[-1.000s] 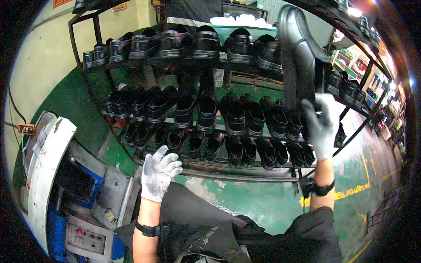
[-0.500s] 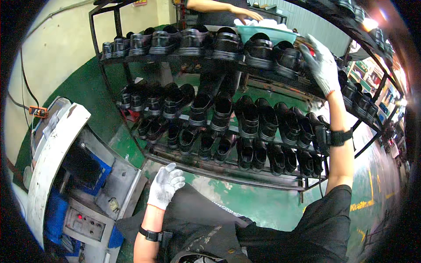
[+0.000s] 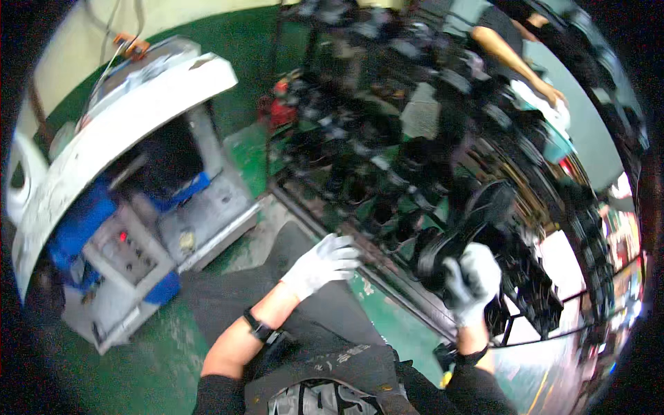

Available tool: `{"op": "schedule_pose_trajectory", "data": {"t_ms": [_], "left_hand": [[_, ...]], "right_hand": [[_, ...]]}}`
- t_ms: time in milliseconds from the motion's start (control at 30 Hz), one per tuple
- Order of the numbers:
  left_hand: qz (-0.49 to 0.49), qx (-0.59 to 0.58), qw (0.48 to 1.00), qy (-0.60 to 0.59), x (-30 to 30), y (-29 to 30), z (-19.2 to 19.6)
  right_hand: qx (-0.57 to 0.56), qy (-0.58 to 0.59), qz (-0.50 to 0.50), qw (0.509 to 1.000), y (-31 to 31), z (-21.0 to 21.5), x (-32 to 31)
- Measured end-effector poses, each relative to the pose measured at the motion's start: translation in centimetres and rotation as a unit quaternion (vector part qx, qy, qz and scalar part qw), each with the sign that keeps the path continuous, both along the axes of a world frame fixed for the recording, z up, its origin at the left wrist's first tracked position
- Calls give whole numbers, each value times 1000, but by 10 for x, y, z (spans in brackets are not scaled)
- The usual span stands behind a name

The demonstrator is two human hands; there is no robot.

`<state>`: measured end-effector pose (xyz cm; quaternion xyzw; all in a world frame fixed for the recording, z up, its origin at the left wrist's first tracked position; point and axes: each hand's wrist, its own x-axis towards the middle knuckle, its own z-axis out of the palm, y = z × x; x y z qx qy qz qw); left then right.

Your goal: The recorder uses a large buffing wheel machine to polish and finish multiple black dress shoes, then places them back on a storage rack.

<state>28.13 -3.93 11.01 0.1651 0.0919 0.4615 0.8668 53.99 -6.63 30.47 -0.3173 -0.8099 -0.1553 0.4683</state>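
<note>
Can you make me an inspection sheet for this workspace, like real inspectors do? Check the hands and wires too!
Surface: the floor is green, with yellow lines at lower right.
Job's things: a black shoe, held; more shoes in rows on a dark rack, all blurred.
Clutter: a red thing by the rack's far left, too blurred to tell.
Hands: right hand gloved, gripping the shoe; left hand gloved, open, holding nothing.
Cables: a cable near an orange box, upper left.
Surroundings: a machine with a red light at left; a co-worker's hand above a teal basin.
</note>
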Motion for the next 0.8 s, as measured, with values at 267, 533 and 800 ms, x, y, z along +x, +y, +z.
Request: {"op": "schedule_pose_trajectory", "data": {"t_ms": [267, 533, 800], "left_hand": [[298, -73, 939, -158, -53, -3, 3], [467, -125, 868, -110, -167, -10, -52], [517, -115, 846, -54, -246, 6, -62]], "right_hand": [[-300, -290, 349, 839, 36, -83, -152], [-825, 22, 313, 469, 105, -189, -288], [-890, 309, 328, 67, 121, -202, -397]]}}
